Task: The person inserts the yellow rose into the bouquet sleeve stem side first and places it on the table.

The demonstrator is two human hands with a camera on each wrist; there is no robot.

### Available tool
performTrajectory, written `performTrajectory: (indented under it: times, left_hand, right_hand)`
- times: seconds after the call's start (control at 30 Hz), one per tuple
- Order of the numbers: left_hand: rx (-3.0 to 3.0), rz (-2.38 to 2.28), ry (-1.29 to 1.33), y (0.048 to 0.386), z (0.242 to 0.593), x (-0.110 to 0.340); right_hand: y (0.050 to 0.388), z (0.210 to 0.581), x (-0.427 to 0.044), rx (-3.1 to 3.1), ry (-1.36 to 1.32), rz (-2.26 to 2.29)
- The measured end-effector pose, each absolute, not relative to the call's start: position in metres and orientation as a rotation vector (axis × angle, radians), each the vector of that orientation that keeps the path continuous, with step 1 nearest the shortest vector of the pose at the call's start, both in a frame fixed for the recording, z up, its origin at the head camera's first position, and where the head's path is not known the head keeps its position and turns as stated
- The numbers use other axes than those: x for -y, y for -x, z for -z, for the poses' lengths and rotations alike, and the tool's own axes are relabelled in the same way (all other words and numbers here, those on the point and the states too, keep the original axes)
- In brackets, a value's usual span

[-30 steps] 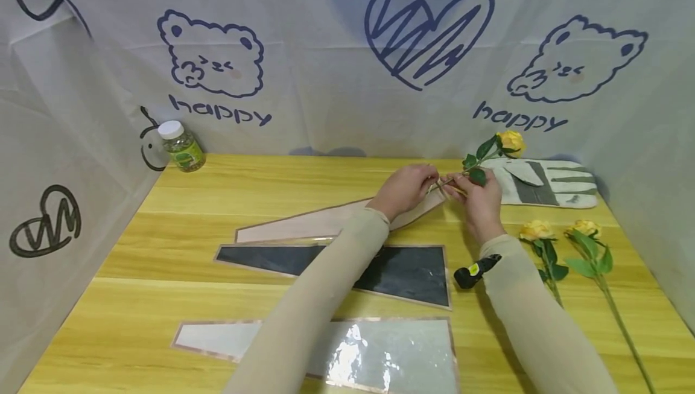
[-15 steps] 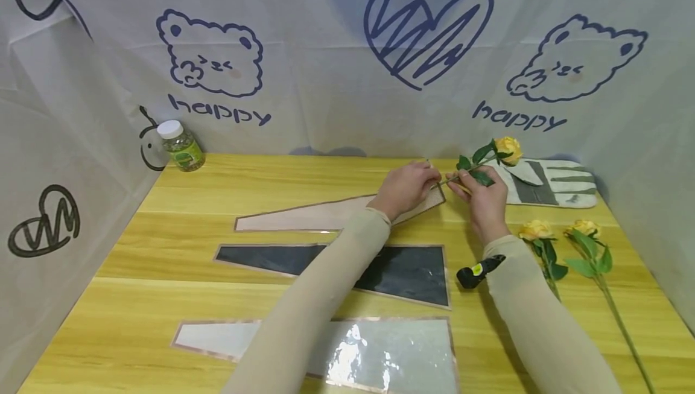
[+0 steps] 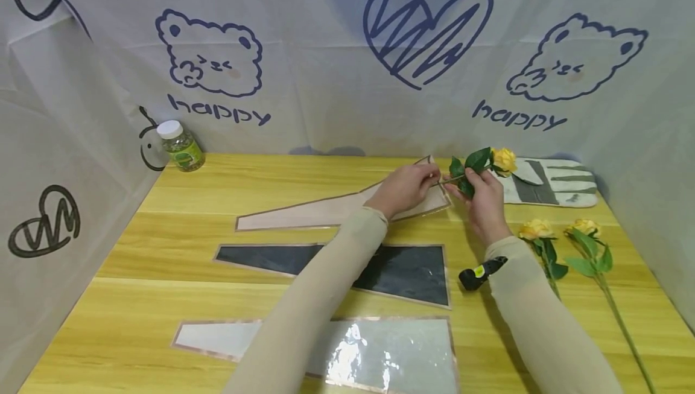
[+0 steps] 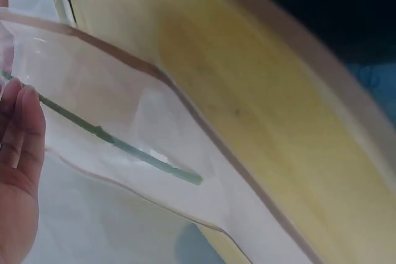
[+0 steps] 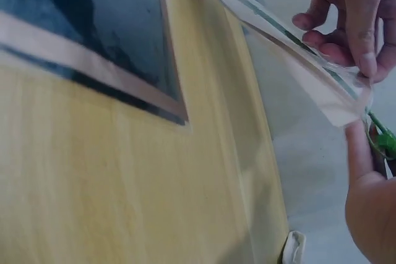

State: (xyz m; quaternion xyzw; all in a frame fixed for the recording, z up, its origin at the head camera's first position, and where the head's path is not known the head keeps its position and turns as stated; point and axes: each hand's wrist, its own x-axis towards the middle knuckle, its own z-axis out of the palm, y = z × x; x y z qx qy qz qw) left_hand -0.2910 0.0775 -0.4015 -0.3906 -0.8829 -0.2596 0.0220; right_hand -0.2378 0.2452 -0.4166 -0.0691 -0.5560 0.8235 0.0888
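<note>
In the head view my right hand (image 3: 485, 201) pinches the stem of a yellow artificial rose (image 3: 504, 161) below the bloom, among its green leaves. My left hand (image 3: 404, 190) pinches the wide mouth of a pale pink flower sleeve (image 3: 298, 213) with a brown border. From the left wrist, the green stem (image 4: 99, 132) runs lengthwise inside the see-through sleeve, its cut end well past the mouth. Seen from the right wrist, the sleeve (image 5: 328, 94) is lifted off the table, with fingers of both hands at its mouth.
A black sleeve (image 3: 412, 270) and a whitish sleeve (image 3: 402, 352) lie flat nearer me. Two yellow roses, one (image 3: 537, 230) and another (image 3: 587, 228), lie at right. A striped white glove (image 3: 570, 183) is behind them; a capped jar (image 3: 184, 148) stands at back left.
The rose has moved down and slightly left, and its stem now runs into the pink sleeve. The sleeve's wide end has risen and now shows behind my left hand.
</note>
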Motion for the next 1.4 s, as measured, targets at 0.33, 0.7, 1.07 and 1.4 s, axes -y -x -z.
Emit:
performTrajectory:
  times: [0.33,0.7,1.07,1.4]
  left_hand:
    - [2.782,0.853,1.227,0.291,0.397,-0.078]
    - [2.762,0.948,1.237,0.291,0.4,-0.078]
    - [2.842,0.882,1.182,0.291,0.396,-0.079]
    - [2.822,0.934,1.184,0.292,0.396,-0.079]
  right_hand:
    - [0.238,0.417,-0.245,1.823,0.329,-2.325]
    - [0.237,0.422,-0.251,1.535,0.429,-2.503]
    - [0.238,0.416,-0.251,1.495,0.522,-2.527]
    - [0.237,0.409,-0.246,1.853,0.42,-2.273]
